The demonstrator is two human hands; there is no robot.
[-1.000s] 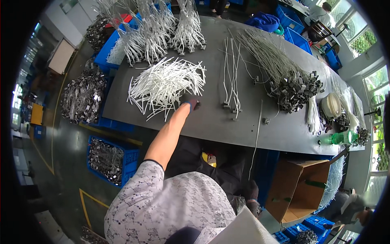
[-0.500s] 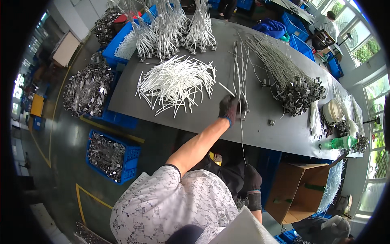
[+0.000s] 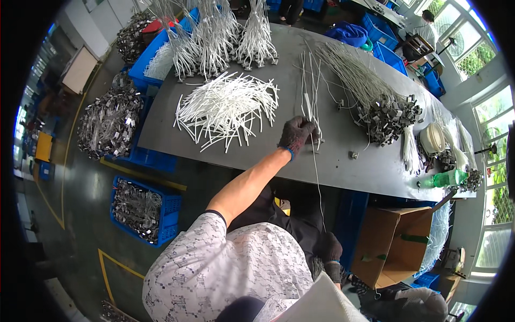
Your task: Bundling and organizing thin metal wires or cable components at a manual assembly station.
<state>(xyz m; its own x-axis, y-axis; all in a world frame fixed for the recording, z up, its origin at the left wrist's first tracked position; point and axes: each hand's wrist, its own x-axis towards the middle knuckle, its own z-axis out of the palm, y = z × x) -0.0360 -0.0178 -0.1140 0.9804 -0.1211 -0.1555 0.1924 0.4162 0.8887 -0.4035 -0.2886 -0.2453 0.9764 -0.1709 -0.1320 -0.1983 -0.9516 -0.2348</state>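
Note:
My left hand (image 3: 298, 133), in a dark knit glove, is closed at the near part of the grey table. A short white tube (image 3: 307, 106) stands up from its pinched fingers, alongside several thin wires (image 3: 314, 80) lying lengthwise on the table. One long thin wire (image 3: 317, 185) runs from the left hand over the table edge to my right hand (image 3: 329, 248). That hand, also gloved, is low by my lap and closed at the wire's lower end; its fingertips are partly hidden. Left of the left hand lies a pile of white tubes (image 3: 228, 107).
Bundles of wires with white sleeves (image 3: 209, 48) stand at the far left. Wires with metal connectors (image 3: 389, 121) lie to the right, near a green bottle (image 3: 450, 178). A cardboard box (image 3: 391, 244) and a blue crate (image 3: 170, 212) stand below the table. Another person sits far right.
The white tube has swung from a leftward slant to nearly upright along the wires. My right hand has moved slightly lower, with the long wire stretched down to it.

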